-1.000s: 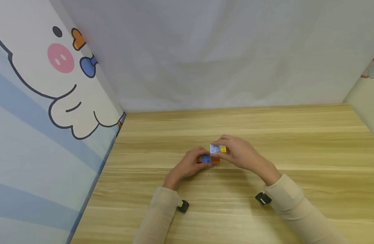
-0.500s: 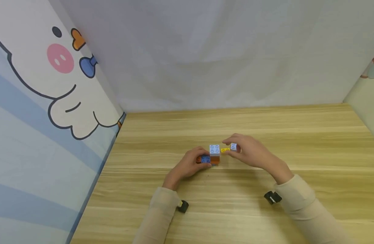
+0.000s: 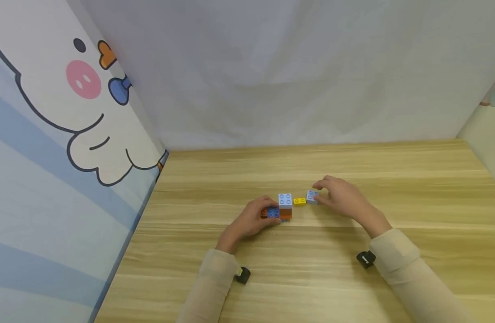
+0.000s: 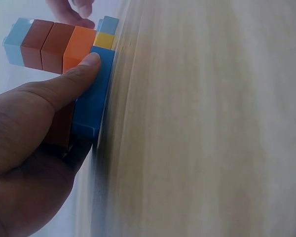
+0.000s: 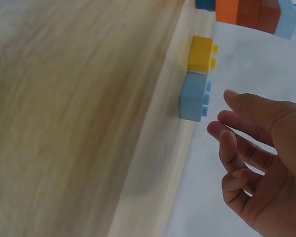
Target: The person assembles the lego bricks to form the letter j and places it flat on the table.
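My left hand (image 3: 251,218) grips a built stack of toy building bricks by its low end. In the left wrist view the thumb presses a dark blue brick (image 4: 92,96) at the base. At the build's other end rises a column with an orange brick (image 4: 79,47), two brown ones and a light blue brick (image 3: 285,200) on top. A yellow brick (image 3: 299,201) lies right of the column, next to a loose light blue brick (image 3: 311,197). Over that loose brick hovers my right hand (image 3: 344,197), fingers spread and holding nothing; the right wrist view shows a gap between them.
The bricks sit mid-way across a wooden table (image 3: 352,161). A pale cloth (image 3: 296,80) hangs along its back edge. A panel with a cartoon print (image 3: 49,125) stands on the left side.
My right hand has left the top light blue brick of the column and moved right, over the loose light blue brick. My left hand keeps its hold on the build.
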Available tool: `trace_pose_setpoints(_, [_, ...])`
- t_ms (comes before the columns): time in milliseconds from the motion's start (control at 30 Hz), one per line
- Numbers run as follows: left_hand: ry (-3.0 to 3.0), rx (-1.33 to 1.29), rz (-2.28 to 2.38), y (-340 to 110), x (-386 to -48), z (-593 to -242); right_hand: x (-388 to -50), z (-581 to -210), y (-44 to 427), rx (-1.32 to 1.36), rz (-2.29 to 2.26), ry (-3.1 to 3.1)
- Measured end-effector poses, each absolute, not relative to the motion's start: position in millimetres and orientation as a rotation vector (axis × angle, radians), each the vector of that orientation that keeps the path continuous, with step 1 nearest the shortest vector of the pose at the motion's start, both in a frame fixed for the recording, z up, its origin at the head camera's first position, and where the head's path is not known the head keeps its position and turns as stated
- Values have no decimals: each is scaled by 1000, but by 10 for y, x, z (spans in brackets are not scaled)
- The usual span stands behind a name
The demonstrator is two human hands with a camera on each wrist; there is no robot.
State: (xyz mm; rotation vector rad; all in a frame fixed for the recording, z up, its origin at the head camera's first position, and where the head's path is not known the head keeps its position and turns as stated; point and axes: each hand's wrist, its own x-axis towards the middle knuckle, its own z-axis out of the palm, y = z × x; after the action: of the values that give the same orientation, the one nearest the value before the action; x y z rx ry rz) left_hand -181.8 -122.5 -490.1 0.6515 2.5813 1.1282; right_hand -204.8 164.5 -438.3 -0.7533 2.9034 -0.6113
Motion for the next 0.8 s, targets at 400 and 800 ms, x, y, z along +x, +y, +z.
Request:
trace_pose_setpoints(400, [2578,653,1138,-1229,-1820,-4929,-2136,-4541,1647,-699,-648,2874])
trace_pose_setpoints(800, [2589,662,1120,-1238,-1835,-4958,-2144,-4528,1638,-768,-658,2886])
